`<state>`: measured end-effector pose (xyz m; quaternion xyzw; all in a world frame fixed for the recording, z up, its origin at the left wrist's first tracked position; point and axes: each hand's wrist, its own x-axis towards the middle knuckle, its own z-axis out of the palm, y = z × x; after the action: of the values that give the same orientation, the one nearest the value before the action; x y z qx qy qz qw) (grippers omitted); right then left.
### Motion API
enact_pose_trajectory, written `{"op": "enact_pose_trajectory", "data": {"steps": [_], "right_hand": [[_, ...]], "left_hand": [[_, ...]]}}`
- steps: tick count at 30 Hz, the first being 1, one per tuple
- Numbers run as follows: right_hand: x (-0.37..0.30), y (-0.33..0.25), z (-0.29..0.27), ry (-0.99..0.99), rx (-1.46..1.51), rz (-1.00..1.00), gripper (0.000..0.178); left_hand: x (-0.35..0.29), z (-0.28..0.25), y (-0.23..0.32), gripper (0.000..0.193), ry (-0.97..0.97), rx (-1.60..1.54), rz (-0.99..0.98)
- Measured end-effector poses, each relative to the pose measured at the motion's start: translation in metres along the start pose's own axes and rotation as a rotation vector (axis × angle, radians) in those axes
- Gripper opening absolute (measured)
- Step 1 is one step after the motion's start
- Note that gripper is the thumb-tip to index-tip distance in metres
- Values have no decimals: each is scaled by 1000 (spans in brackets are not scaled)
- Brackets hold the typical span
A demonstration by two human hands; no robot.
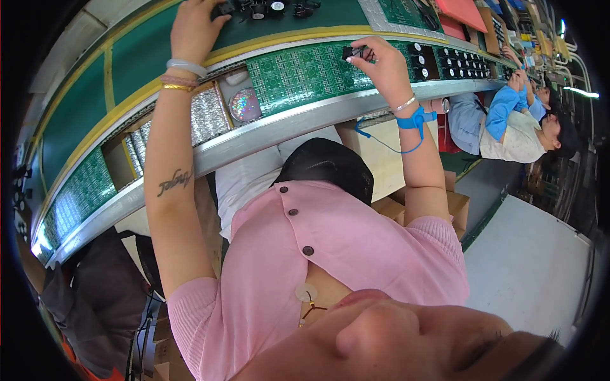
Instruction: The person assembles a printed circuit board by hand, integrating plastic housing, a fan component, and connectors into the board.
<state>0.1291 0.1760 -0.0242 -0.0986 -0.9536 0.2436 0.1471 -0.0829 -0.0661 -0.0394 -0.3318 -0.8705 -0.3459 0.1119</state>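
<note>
My right hand (381,63) is closed in a pinch on a small black electronic component (351,53), held just over a green circuit board panel (292,79). A blue strap with a thin cord circles that wrist. Farther left, my left hand (196,32) reaches over the green bench top, cut off in part by the picture's upper edge. Its thumb and index finger close around a small dark part (222,9), seen only in part. Beside it lie several loose black components (260,9), some with round white labels.
A metal rail (305,124) runs along the bench front. More boards carrying black components (464,63) stand to the right, near a red bin (460,14). Another board panel (76,197) lies at the left. A seated co-worker (515,130) is at the right.
</note>
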Motion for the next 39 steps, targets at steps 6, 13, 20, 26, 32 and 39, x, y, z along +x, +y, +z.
{"op": "enact_pose_trajectory", "data": {"steps": [6, 13, 20, 26, 32, 39], "right_hand": [[13, 0, -5, -86, -82, -6, 27], [23, 9, 3, -168, -100, -117, 27], [30, 6, 6, -231, -234, -159, 24], [38, 11, 0, -283, -263, -248, 25], [44, 14, -1, -358, -318, -302, 24], [17, 7, 0, -128, -163, -293, 66]], "left_hand": [[8, -24, -27, 29, 295, -788, -306], [-9, -33, 5, 24, -310, -1828, -544], [-13, 59, 19, 21, -770, -2390, 473], [-21, 24, 7, 24, -608, -1829, -364], [-20, 28, 6, 24, -601, -1763, -369], [-28, 19, 30, 28, -770, -1723, -444]]}}
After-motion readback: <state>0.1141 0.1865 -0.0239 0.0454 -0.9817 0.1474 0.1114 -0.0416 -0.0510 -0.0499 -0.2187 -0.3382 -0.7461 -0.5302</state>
